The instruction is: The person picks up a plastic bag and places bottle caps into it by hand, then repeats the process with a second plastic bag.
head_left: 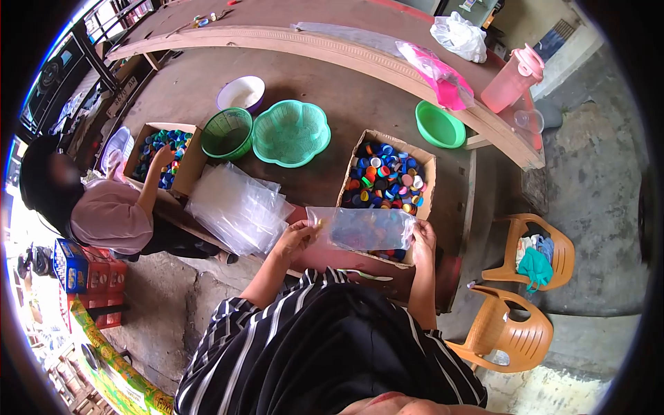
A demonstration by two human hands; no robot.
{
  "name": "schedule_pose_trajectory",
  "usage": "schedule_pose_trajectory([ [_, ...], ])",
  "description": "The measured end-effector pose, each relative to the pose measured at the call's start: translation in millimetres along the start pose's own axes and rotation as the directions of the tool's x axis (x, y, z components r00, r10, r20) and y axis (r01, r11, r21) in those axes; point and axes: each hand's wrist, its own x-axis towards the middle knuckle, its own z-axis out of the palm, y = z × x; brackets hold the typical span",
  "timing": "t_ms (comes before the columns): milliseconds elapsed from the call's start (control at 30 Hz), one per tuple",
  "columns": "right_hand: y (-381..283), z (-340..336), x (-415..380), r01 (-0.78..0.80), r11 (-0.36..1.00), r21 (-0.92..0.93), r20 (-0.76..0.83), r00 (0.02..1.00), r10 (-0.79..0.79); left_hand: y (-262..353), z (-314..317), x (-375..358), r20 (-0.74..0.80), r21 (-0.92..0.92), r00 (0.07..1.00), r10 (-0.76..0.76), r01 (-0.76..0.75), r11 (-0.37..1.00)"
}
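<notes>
A clear plastic bag [366,229] is stretched sideways between my two hands, in front of my chest. My left hand [299,236] pinches its left end, and my right hand [422,238] grips its crumpled right end. Through the bag, coloured shapes show faintly. Just beyond it stands a cardboard box [430,173] full of bottle caps [389,173] in blue, red, white, yellow and other colours; the bag covers the near part of the box. A stack of clear plastic bags [236,207] lies to the left of my left hand.
Green baskets [291,133], a white bowl [241,92] and a green basin [440,124] stand farther back. At left, a person [111,214] reaches into another cap box [188,162]. A pink jug [513,79] stands on the ledge; orange chairs [515,332] stand at right.
</notes>
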Motion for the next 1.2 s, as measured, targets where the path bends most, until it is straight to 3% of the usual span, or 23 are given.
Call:
schedule_pose_trajectory([
  [167,-1.2,4.1,1.5,-0.004,0.999,-0.039,0.052,0.999,0.006,7.5,4.5,-6.1,-0.039,-0.078,0.987,-0.156,0.153,0.985],
  [267,5.4,0.4,-0.4,0.027,0.997,-0.075,0.108,0.994,-0.018,-2.8,-19.2,2.9,0.106,-0.024,0.984,-0.141,0.144,0.989],
  [467,-4.5,8.8,-7.3,0.121,0.979,-0.163,0.134,0.986,-0.099,0.5,8.6,-3.5,-0.123,0.018,0.991,-0.062,0.065,0.998],
  [567,-14.0,12.1,-10.8,0.108,0.988,-0.11,0.111,0.989,-0.096,2.1,3.0,-2.0,-0.025,0.024,0.998,-0.063,0.064,0.998],
  [700,-22.9,15.0,-14.4,0.122,0.987,-0.104,0.162,0.981,-0.104,0.6,2.1,-1.9,-0.049,-0.023,0.997,-0.064,0.063,0.998],
  [800,-17.1,18.8,-12.5,0.238,0.96,-0.144,0.289,0.938,-0.189,-0.2,-3.2,-3.3,0.026,-0.035,0.998,-0.051,0.052,0.998],
  [833,-18.1,19.0,-11.7,0.169,0.975,-0.141,0.309,0.944,-0.119,-2.4,-6.2,-1.0,0.02,-0.033,0.998,-0.055,0.056,0.998],
  [967,10.8,20.3,11.2,0.304,0.874,-0.378,0.224,0.946,-0.233,-6.1,-11.2,1.6,-0.013,-0.032,0.998,-0.068,0.067,0.997],
  [1067,34.5,15.5,29.3,0.214,0.903,-0.372,0.208,0.968,-0.143,-2.6,-5.8,-2.3,-0.025,-0.024,0.997,-0.069,0.068,0.997],
  [1100,35.9,18.9,30.0,0.303,0.827,-0.473,0.213,0.951,-0.226,-5.3,-10.4,0.9,-0.007,-0.032,0.998,-0.063,0.062,0.998],
  [1200,34.8,23.2,31.4,0.386,0.744,-0.545,0.245,0.922,-0.299,-9.7,-20.1,5.8,0.019,-0.056,0.999,-0.043,0.044,0.997],
])
